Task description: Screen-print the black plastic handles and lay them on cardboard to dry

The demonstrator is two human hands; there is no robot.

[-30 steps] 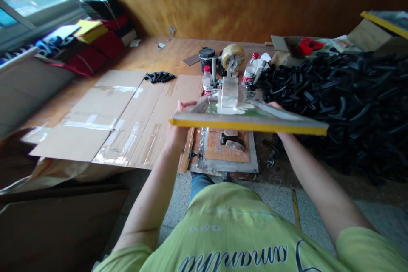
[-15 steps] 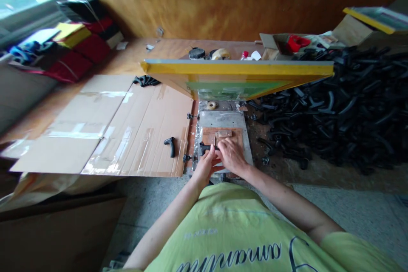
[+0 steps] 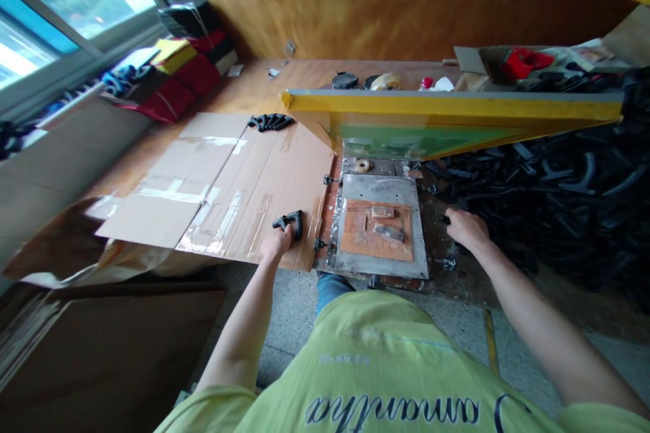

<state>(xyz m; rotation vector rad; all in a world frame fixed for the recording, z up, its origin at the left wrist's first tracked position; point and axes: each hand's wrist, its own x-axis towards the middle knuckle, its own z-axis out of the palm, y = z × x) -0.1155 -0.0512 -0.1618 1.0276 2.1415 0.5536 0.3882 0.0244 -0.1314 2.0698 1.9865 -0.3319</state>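
Observation:
My left hand (image 3: 277, 242) is closed on a curved black plastic handle (image 3: 280, 222) over the cardboard sheet, right beside another handle (image 3: 297, 224) that lies there. My right hand (image 3: 467, 229) is at the edge of the black pile, its fingers closed on a black plastic handle (image 3: 445, 219), mostly hidden by the fingers. Between my hands lies a metal plate (image 3: 373, 186) bearing a brown board (image 3: 355, 243) with small raised blocks, one of them a greyish block (image 3: 388, 233).
A yellow-edged screen frame (image 3: 447, 107) stands tilted behind the plate. Several black handles (image 3: 271, 122) lie in a row at the back of the cardboard (image 3: 213, 183). A large heap of black handles (image 3: 548, 216) fills the right. Clamp knobs (image 3: 319, 244) flank the plate.
My hands have parted. The left has carried the handle from the board to the cardboard; the right has moved to the heap and taken hold of a handle. The view has shifted left.

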